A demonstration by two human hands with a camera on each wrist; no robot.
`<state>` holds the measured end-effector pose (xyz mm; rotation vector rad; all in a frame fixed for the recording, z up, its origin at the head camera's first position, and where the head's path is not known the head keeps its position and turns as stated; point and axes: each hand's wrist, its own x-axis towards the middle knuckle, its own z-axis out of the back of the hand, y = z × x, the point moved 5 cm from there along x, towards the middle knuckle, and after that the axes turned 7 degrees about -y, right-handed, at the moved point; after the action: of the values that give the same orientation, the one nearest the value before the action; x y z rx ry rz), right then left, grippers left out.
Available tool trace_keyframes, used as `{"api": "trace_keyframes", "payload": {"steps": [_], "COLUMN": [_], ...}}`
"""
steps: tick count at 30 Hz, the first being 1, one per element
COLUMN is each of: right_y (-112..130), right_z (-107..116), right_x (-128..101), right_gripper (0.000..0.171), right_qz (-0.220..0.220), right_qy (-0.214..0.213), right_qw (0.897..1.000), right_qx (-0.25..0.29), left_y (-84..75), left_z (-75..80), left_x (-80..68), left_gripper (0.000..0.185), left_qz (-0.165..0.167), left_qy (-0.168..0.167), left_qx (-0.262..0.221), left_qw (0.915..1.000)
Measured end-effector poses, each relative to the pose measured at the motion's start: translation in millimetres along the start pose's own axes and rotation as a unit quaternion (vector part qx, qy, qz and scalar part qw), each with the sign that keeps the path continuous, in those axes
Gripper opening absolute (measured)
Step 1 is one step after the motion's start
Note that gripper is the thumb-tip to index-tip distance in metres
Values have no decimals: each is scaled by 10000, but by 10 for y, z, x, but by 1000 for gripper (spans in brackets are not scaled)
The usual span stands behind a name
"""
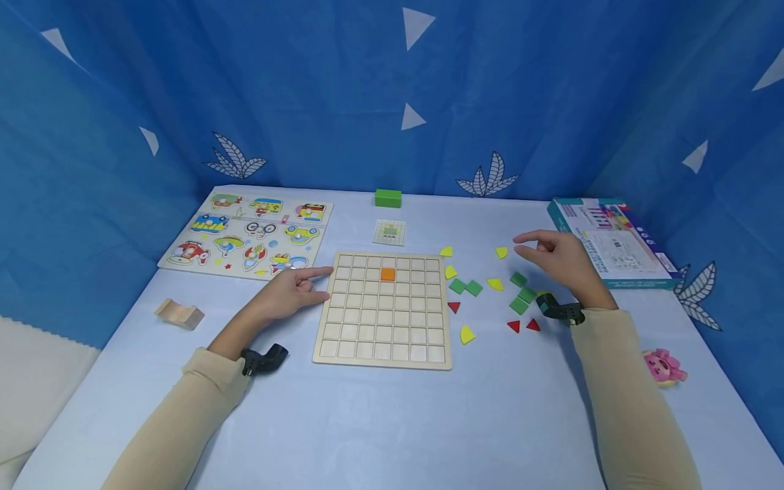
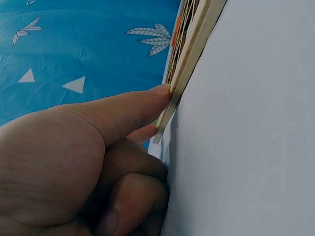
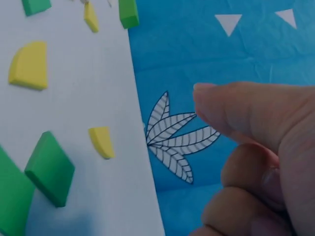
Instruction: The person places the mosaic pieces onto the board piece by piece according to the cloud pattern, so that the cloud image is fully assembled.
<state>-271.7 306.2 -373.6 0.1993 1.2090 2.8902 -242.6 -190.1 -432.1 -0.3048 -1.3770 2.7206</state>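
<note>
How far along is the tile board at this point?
Barely begun. Done: one orange square tile sits in the wooden grid board; every other cell is bare. In hand: the left hand steadies the board's edge with a fingertip, and the right hand hovers empty above the loose green, yellow and red tiles. Left: those tiles.

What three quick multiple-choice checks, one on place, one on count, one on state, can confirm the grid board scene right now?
1. Where does the orange square tile sit?
A. in the pale wooden grid board
B. on the teal box
C. beside the pink toy

2. How many red triangle pieces lie on the table?
A. one
B. three
C. five

3. What is the left hand doing?
A. gripping a green block
B. touching the board's edge with a straight index finger
C. resting on the box

Answers: A, it fills a second-row cell; B, three show right of the board; B, the fingertip meets the edge.
</note>
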Motion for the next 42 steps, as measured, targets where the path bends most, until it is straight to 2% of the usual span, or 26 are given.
{"api": "trace_keyframes", "payload": {"steps": [7,13,20,27,42], "right_y": [-133,-142,-205,-212,-201], "right_z": [-110,-240,-318,-373,-435], "right_x": [100,224,278,271,253], "right_gripper": [42,51,55,56,50], "right_qz": [-415,-645,-953,-915,-572], "right_qy": [205,375,551,645,487], "right_qw": [9974,9911,9869,9866,9867], "right_qx": [-545,-1105,-1176,-1189,-1438], "left_y": [6,5,3,10,6], "left_z": [-8,-5,-10,-7,-9], "left_x": [7,8,19,-4,-20], "left_gripper": [57,57,57,58,57], "left_qz": [-4,-2,-33,51,96], "left_qy": [49,21,16,16,44], "left_qx": [-94,-49,1,-39,-59], "left_qw": [9999,10000,10000,10000,9999]}}
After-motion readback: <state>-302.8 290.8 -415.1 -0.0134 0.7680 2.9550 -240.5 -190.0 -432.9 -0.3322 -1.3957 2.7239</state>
